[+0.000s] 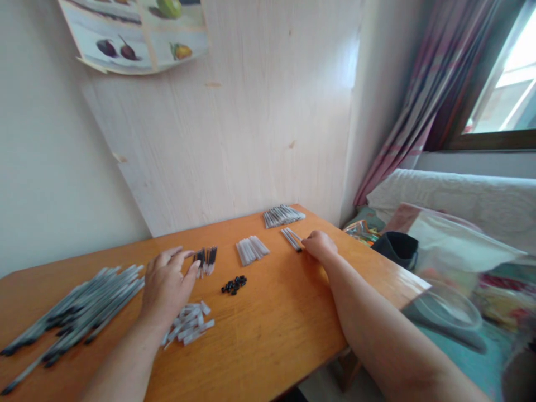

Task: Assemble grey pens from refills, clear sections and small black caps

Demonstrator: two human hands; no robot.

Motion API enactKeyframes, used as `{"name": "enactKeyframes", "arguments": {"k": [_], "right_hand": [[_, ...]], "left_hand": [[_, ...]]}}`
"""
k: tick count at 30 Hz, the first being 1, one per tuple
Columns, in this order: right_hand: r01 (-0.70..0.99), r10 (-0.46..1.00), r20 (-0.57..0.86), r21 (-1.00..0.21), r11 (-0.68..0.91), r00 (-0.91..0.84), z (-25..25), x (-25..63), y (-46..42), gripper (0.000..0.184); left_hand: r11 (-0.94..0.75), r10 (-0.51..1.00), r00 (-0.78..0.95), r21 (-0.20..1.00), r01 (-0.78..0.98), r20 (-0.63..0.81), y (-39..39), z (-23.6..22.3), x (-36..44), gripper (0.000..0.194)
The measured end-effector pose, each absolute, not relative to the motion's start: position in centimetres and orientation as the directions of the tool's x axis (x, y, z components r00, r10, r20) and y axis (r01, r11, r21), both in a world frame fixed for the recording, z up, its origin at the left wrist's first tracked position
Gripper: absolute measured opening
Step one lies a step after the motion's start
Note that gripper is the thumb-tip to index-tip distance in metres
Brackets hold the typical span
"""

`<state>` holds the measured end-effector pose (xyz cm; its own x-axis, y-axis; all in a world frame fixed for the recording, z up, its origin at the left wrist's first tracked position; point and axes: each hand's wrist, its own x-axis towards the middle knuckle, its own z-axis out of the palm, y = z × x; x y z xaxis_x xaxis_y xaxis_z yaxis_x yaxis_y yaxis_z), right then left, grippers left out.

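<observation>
My left hand (167,276) reaches over the table's left half, thumb and fingers apart, right beside a small group of short clear tubes with dark filling (205,260). It shows nothing held. Farther right, my right hand (320,244) is closed with its fingertips at the end of a slim clear pen (296,237). That pen lies with a few others in a short row on the tabletop. Beneath my left hand is a loose heap of short white translucent caps (190,324). Small black plugs (234,285) are piled between the hands.
A large pile of long grey sticks with dark ends (92,301) lies at left on the wooden table (259,346). Clear tubes (252,249) lie mid-table, with a stack of pens (283,215) behind. A board stands at the back; a cluttered bed (452,234) is at right.
</observation>
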<state>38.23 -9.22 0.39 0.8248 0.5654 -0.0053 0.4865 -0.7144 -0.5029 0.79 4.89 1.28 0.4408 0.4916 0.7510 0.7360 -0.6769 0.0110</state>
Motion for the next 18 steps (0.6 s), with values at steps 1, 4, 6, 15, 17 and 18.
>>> {"name": "enactKeyframes", "arguments": {"k": [1, 4, 6, 15, 17, 18], "right_hand": [[0.488, 0.569, -0.014, -0.494, -0.719, 0.823, 0.4, 38.2, -9.2, 0.027], [0.507, 0.588, -0.027, -0.477, -0.718, 0.808, 0.4, 38.3, -9.3, 0.028], [0.524, 0.606, -0.026, -0.474, -0.708, 0.795, 0.3, 38.5, -9.3, 0.027], [0.548, 0.638, -0.011, -0.502, -0.670, 0.770, -0.7, 39.8, -9.0, 0.026], [0.566, 0.655, -0.003, -0.500, -0.655, 0.755, -0.9, 39.9, -8.9, 0.026], [0.578, 0.664, 0.003, -0.497, -0.648, 0.747, -1.0, 39.9, -8.9, 0.027]], "left_hand": [[-0.679, 0.490, 0.444, 0.008, 0.734, 0.750, 4.9, 1.3, 0.8, 0.042], [-0.678, 0.490, 0.445, 0.006, 0.735, 0.750, 4.9, 1.2, 0.8, 0.042], [-0.673, 0.497, 0.442, 0.009, 0.740, 0.747, 4.9, 1.2, 0.8, 0.043], [-0.677, 0.503, 0.441, 0.021, 0.736, 0.743, 5.0, 1.1, 0.7, 0.043], [-0.678, 0.503, 0.443, 0.021, 0.735, 0.742, 5.0, 1.0, 0.8, 0.043], [-0.677, 0.503, 0.444, 0.019, 0.736, 0.741, 5.0, 1.0, 0.8, 0.043]]}}
